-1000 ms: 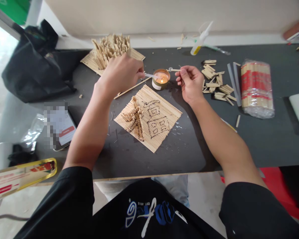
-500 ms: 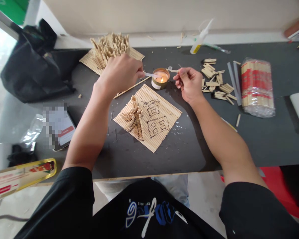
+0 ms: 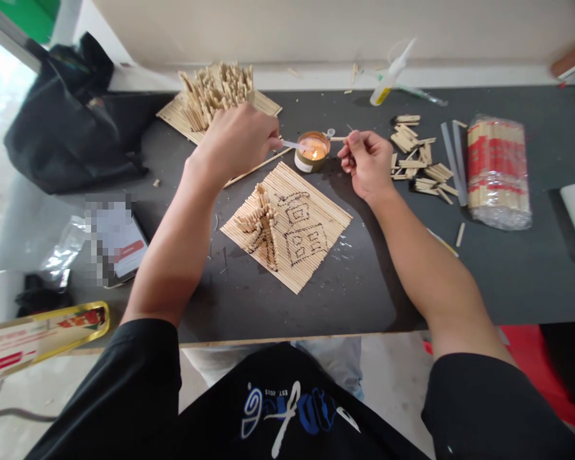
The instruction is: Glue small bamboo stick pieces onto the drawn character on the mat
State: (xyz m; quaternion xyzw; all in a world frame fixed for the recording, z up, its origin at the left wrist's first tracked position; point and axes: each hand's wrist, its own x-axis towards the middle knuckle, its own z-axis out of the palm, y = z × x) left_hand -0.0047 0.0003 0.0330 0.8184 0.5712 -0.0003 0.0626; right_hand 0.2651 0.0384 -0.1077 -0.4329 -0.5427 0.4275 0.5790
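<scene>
Candle (image 3: 312, 152) burning in a small tin sits mid-worktop, just beyond the far edge of the stick mat (image 3: 287, 225). Our left hand (image 3: 237, 142) pinches a thin pale rod (image 3: 293, 145), its tip held over the flame. Our right hand (image 3: 367, 160) is pinched on a short stick (image 3: 338, 138) just right of the tin; a small clear cap (image 3: 330, 133) lies beside the rim.

Edges and room:
- Mat lies flat between our forearms, bearing a dark line drawing of a house and a small peaked pile of glued sticks (image 3: 259, 220) on its left half.
- Dark worktop (image 3: 359, 287) bare from mat to near edge; open room there and right of our right forearm.
- Left of our left arm: phone (image 3: 117, 239), black bag (image 3: 71, 121) further back, yellow-edged packet (image 3: 38, 335) off the near-left corner.
- Behind left hand, a second mat with upright sticks (image 3: 215, 89), close to the knuckles.
- Right of right hand: loose cut sticks (image 3: 419, 163), two grey strips (image 3: 453, 160), wrapped bundle of sticks (image 3: 497, 169), well apart from the candle.
- Glue bottle (image 3: 390, 73) lies tilted at the back wall.

Against the earlier frames: both hands keep the same pinch and the rod stays at the flame. The right hand has drawn in slightly toward the tin. The whole scene sits a little to the right, which we read as head movement.
</scene>
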